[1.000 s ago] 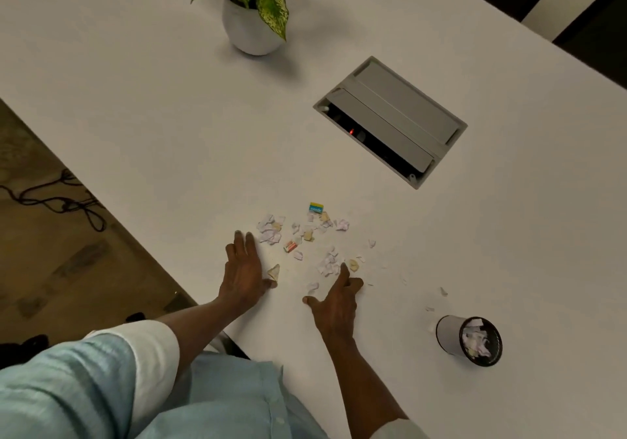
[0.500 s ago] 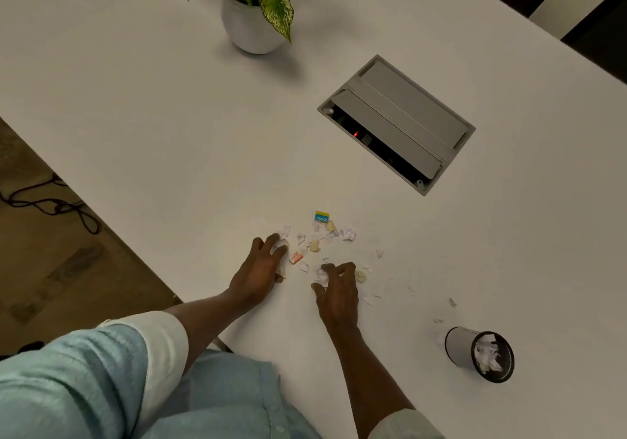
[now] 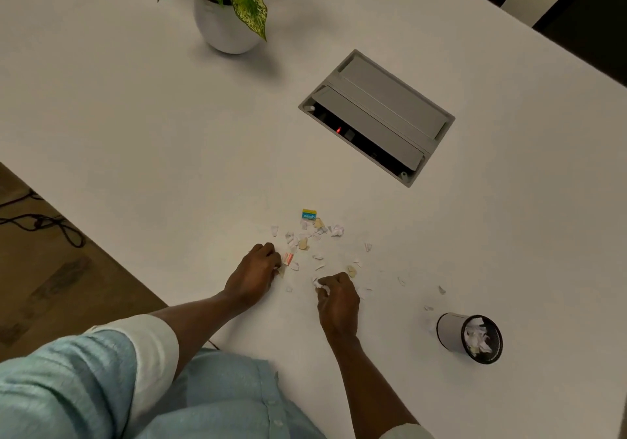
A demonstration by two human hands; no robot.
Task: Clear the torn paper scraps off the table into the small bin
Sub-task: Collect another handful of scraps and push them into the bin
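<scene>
Both hands down on the white desk (image 3: 135, 126), left hand (image 3: 252, 277) curled over paper scraps (image 3: 307, 238), right hand (image 3: 337, 301) pinching white bits, small bin (image 3: 470, 338) part-filled off right, potted plant (image 3: 225, 4) and open cable hatch (image 3: 376, 118) beyond, brown floor (image 3: 40, 269) left.

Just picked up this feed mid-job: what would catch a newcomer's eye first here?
Two bare hands, the left hand and right hand, curled over a scatter of small torn paper scraps near the front of the white table. To the right stands a small round bin with a black rim, already holding scraps. Farther back sit a leafy plant in a white pot and a grey recessed socket hatch.
</scene>
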